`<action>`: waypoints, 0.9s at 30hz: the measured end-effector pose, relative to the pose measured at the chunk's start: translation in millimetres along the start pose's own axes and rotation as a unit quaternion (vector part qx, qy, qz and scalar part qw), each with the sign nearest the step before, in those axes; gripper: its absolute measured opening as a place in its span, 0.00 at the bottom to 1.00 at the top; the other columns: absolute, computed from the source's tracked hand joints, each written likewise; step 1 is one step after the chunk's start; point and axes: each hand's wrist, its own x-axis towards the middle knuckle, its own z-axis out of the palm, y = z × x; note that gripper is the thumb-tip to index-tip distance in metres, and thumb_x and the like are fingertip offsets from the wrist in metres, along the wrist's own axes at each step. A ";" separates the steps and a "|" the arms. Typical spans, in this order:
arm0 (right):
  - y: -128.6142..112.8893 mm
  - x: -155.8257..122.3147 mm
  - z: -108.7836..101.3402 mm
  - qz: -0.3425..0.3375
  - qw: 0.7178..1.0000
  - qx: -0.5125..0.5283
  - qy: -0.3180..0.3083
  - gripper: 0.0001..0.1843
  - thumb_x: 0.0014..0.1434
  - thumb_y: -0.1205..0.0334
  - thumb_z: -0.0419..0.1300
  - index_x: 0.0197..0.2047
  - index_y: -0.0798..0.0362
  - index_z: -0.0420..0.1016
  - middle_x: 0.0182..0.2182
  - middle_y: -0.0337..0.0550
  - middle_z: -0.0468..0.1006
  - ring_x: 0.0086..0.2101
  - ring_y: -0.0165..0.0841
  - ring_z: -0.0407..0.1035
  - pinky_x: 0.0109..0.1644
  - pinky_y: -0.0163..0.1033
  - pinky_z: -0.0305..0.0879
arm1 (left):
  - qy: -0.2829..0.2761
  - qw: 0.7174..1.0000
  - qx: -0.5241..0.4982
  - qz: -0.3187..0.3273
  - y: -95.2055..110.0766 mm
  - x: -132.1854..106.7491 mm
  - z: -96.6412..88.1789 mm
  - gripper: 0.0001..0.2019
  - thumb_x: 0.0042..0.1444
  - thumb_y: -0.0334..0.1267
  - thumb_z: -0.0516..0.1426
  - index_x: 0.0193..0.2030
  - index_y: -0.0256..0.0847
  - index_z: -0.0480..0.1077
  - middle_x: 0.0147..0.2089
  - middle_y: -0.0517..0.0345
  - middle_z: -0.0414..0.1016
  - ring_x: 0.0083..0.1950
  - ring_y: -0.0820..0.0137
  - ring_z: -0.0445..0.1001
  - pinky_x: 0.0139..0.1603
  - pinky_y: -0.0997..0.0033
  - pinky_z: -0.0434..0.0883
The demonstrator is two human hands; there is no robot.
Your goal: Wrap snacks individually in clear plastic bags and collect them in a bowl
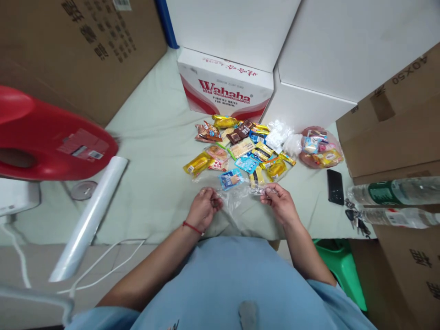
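Observation:
Between my two hands a clear plastic bag (pixel 237 201) is stretched near the front edge of the table. My left hand (pixel 205 206), with a red cord at the wrist, pinches its left side. On the right, my right hand (pixel 280 201) grips the opposite side with thumb and fingers. Just beyond the bag lies a blue snack packet (pixel 231 178), partly behind the clear film. Farther back is a loose pile of wrapped snacks: a brown packet (pixel 208 132), a yellow-wrapped snack (pixel 198 163), a pale green-edged packet (pixel 242 148) and several others.
Right of the pile are crumpled white plastic bags (pixel 279 135) and a filled snack bag (pixel 321 149). A phone (pixel 335 186), keys (pixel 358 223) and two bottles (pixel 412 191) lie farther right. A Wahaha box (pixel 225 87) stands behind; a red jug (pixel 51 137) and white roll (pixel 89 220) are left.

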 end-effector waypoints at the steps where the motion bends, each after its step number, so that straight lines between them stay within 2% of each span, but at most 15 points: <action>1: -0.7 3.4 -6.8 0.010 1.000 0.005 -0.002 0.26 0.48 0.41 0.77 0.40 0.50 0.78 0.31 0.39 0.81 0.29 0.33 0.76 0.36 0.39 0.77 | -0.007 1.000 0.003 -0.001 1.7 0.4 -3.2 0.21 0.51 0.53 0.66 0.34 0.43 0.62 0.25 0.71 0.62 0.23 0.79 0.64 0.28 0.76 0.68; 4: 0.9 16.0 -27.7 0.008 1.000 -0.010 -0.006 0.26 0.46 0.43 0.77 0.40 0.51 0.79 0.30 0.39 0.80 0.30 0.32 0.75 0.37 0.39 0.76 | -0.039 0.999 0.025 -0.007 8.2 1.9 -11.6 0.22 0.47 0.51 0.71 0.35 0.41 0.66 0.22 0.74 0.59 0.18 0.83 0.53 0.20 0.79 0.59; 7: 0.7 30.3 -48.9 -0.044 0.991 -0.121 0.020 0.24 0.49 0.44 0.74 0.41 0.52 0.80 0.32 0.41 0.80 0.32 0.34 0.74 0.40 0.41 0.75 | -0.055 0.997 0.050 0.004 14.1 5.3 -18.1 0.25 0.42 0.50 0.74 0.35 0.40 0.67 0.21 0.75 0.59 0.17 0.83 0.53 0.18 0.79 0.57; 10: -13.0 36.2 -60.6 -0.156 0.942 -0.283 0.090 0.20 0.54 0.48 0.70 0.45 0.52 0.81 0.38 0.45 0.80 0.37 0.37 0.73 0.42 0.44 0.75 | -0.058 0.995 0.072 0.025 16.3 10.0 -20.1 0.26 0.41 0.51 0.75 0.35 0.41 0.67 0.21 0.75 0.59 0.17 0.82 0.55 0.18 0.80 0.56; 12: -28.4 32.1 -55.6 -0.245 0.899 -0.352 0.088 0.17 0.60 0.52 0.66 0.50 0.51 0.81 0.45 0.48 0.79 0.37 0.36 0.72 0.42 0.44 0.74 | -0.063 0.994 0.085 0.035 15.5 12.8 -18.3 0.26 0.40 0.52 0.74 0.34 0.41 0.67 0.20 0.75 0.59 0.17 0.82 0.56 0.17 0.80 0.55; 14: -41.5 25.1 -39.0 -0.311 0.864 -0.395 -0.016 0.18 0.66 0.54 0.63 0.57 0.48 0.79 0.53 0.50 0.78 0.39 0.37 0.74 0.42 0.43 0.74 | -0.069 0.992 0.095 0.044 13.6 14.9 -15.2 0.26 0.41 0.54 0.74 0.33 0.41 0.66 0.20 0.75 0.59 0.17 0.81 0.56 0.17 0.79 0.55; 16: -45.6 20.8 -15.9 -0.330 0.825 -0.430 -0.162 0.27 0.67 0.54 0.64 0.67 0.44 0.72 0.61 0.51 0.75 0.48 0.40 0.75 0.45 0.43 0.75 | -0.074 0.990 0.104 0.053 11.7 16.6 -12.6 0.26 0.41 0.55 0.74 0.33 0.41 0.66 0.20 0.75 0.58 0.16 0.81 0.56 0.16 0.79 0.55; 17: -43.5 20.6 -4.8 -0.326 0.804 -0.447 -0.217 0.32 0.66 0.55 0.65 0.72 0.43 0.68 0.63 0.50 0.74 0.53 0.42 0.74 0.47 0.43 0.75 | -0.076 0.990 0.108 0.057 11.2 17.6 -12.2 0.26 0.41 0.55 0.73 0.33 0.41 0.67 0.20 0.75 0.58 0.16 0.81 0.55 0.16 0.79 0.55; 19: -33.3 23.7 11.1 -0.311 0.775 -0.483 -0.262 0.35 0.67 0.58 0.64 0.74 0.43 0.63 0.60 0.49 0.77 0.53 0.41 0.75 0.48 0.43 0.75 | -0.076 0.989 0.112 0.067 11.4 20.7 -14.1 0.25 0.42 0.55 0.73 0.33 0.41 0.67 0.20 0.74 0.59 0.16 0.81 0.56 0.17 0.78 0.56; 21: -20.5 27.4 14.6 -0.321 0.764 -0.497 -0.256 0.24 0.70 0.62 0.58 0.68 0.46 0.72 0.50 0.47 0.81 0.46 0.39 0.77 0.47 0.42 0.75 | -0.067 0.988 0.112 0.082 13.5 25.4 -19.6 0.25 0.43 0.54 0.72 0.33 0.41 0.67 0.21 0.74 0.60 0.16 0.81 0.56 0.17 0.78 0.56; 23: -11.3 27.4 6.5 -0.361 0.767 -0.478 -0.230 0.16 0.72 0.64 0.54 0.56 0.48 0.81 0.44 0.47 0.81 0.43 0.37 0.77 0.46 0.41 0.74 | -0.051 0.987 0.111 0.103 16.9 31.1 -27.0 0.24 0.44 0.54 0.72 0.34 0.41 0.67 0.20 0.74 0.59 0.17 0.80 0.56 0.18 0.78 0.56; 25: -6.5 22.6 -8.3 -0.415 0.772 -0.442 -0.190 0.15 0.72 0.65 0.53 0.48 0.48 0.83 0.43 0.47 0.80 0.43 0.36 0.75 0.46 0.41 0.74 | -0.032 0.985 0.110 0.127 20.5 36.6 -33.9 0.23 0.45 0.54 0.71 0.34 0.41 0.67 0.20 0.74 0.59 0.17 0.80 0.57 0.18 0.77 0.57; 27: -3.1 14.6 -23.6 -0.453 0.777 -0.413 -0.146 0.16 0.71 0.68 0.53 0.46 0.47 0.83 0.42 0.46 0.79 0.41 0.35 0.74 0.43 0.41 0.73 | -0.018 0.982 0.111 0.150 23.6 40.7 -38.4 0.23 0.46 0.54 0.71 0.35 0.42 0.67 0.21 0.73 0.60 0.18 0.80 0.57 0.19 0.76 0.58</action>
